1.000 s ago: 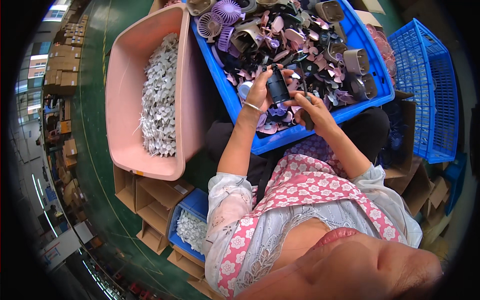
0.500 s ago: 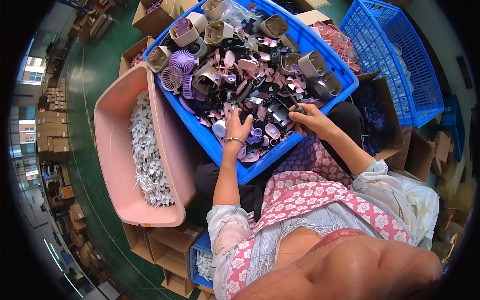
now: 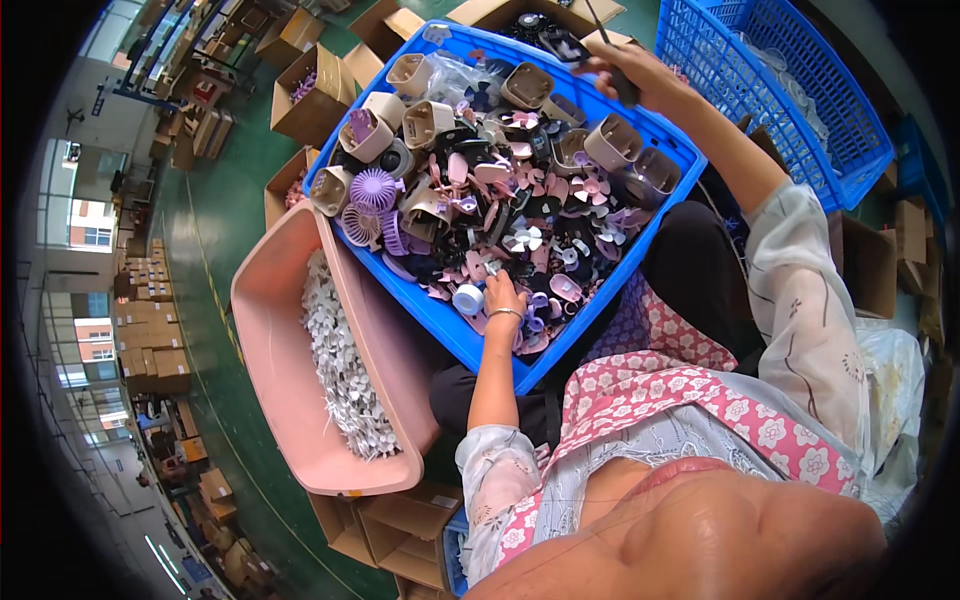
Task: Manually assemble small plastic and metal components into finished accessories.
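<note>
Floor (image 3: 235, 180): green, running along the left side.
Tray (image 3: 445, 325): blue, heaped with mixed fan parts, in front of the person.
Tub (image 3: 280, 330): pink, left of the tray, holding a pile of small white parts (image 3: 345, 370).
Crate (image 3: 740, 80): blue lattice, right of the tray.
Right hand (image 3: 640, 78): raised over the tray's far right edge, grip closed round the dark handle of a screwdriver (image 3: 625, 88), its thin shaft pointing up.
Left hand (image 3: 503, 295): down among the parts near the tray's front edge; whether the grip holds one, I cannot tell.
Black part (image 3: 563, 45): just beyond the right fingers; contact cannot be told.
Fan grille (image 3: 374, 190): purple, round, at the heap's left.
Cap (image 3: 467, 298): white, round, just beside the left hand.
</note>
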### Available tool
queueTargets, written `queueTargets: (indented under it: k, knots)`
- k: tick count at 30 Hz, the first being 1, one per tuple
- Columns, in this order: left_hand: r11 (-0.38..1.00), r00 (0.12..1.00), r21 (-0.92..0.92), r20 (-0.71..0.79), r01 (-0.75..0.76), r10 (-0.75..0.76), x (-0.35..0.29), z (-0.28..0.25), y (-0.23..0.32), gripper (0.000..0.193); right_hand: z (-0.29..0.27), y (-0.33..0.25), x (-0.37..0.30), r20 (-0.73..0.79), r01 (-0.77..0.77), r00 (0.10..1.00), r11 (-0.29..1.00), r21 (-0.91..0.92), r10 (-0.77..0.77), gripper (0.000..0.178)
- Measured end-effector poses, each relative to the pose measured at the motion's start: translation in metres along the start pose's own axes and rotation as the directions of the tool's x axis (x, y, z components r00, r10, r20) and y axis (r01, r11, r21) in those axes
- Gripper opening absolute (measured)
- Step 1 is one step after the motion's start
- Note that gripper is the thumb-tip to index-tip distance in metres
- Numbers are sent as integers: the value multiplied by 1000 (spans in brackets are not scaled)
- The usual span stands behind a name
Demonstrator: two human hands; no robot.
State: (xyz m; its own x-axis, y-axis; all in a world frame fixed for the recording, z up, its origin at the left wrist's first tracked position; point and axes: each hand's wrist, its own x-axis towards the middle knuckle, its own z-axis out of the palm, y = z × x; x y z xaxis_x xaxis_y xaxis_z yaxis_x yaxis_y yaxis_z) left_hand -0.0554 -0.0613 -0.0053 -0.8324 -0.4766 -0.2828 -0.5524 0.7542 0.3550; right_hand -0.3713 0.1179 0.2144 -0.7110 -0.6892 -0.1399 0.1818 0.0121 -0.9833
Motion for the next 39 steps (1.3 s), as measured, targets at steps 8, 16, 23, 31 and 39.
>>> queueTargets:
  k: [8, 16, 23, 31, 39]
  knots:
    - [1000, 1000, -11, -24, -17, 16, 0, 9, -4, 32, 79, 47, -38, 349, -70, 932, 994, -84, 95, 26]
    - [997, 993, -13, -96, -74, 72, 1, 34, -22, 26, 105, 119, -95, 421, -350, 848, 937, -9, 321, 20]
    - [87, 999, -996, 33, 35, -27, -12, -45, 17, 12, 85, 138, -81, 254, -267, 935, 962, 51, 246, 18]
    - [-539, 999, -842, -33, -11, 31, -40, -52, 35, 13, 117, 150, -88, 314, -411, 866, 912, 3, 389, 25]
    - [-378, 994, -919, -107, -110, -30, -37, -55, 49, 12, 114, 152, -90, 480, -468, 774, 884, -4, 412, 25]
